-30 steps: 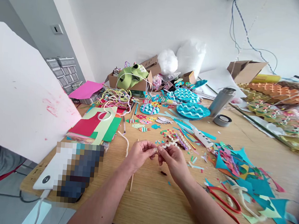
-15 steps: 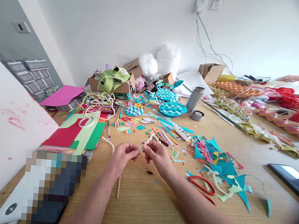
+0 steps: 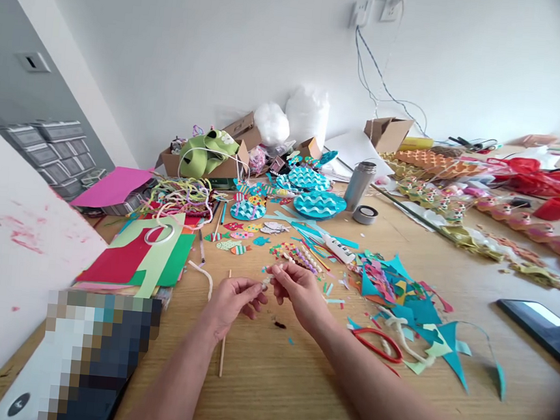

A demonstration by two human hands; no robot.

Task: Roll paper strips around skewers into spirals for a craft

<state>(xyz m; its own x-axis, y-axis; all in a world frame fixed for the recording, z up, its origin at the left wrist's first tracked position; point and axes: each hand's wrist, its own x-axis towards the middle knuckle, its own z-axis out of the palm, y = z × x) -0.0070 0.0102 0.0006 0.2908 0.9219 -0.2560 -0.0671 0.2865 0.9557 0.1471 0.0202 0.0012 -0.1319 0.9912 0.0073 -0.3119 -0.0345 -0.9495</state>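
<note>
My left hand and my right hand meet over the middle of the table, both with closed fingertips. Between them is a short, wavy white pipe cleaner, pinched from either side and mostly hidden by the fingers. Beside my left hand lie a loose white pipe cleaner and a thin wooden stick that passes under the wrist. Just beyond my right hand are coiled pipe cleaners in white and purple. A dark scrap rests below the fingers.
Paper fish, blue wavy paper plates, a glue tube and a steel flask stand or lie farther back. Right: blue paper scraps, red-handled scissors, a phone. Left: coloured paper sheets and a white board.
The wavy white piece that stuck up beyond my fingers now shows only as a short bit between them. My right fingertips have shifted slightly. The view has turned a little to the right.
</note>
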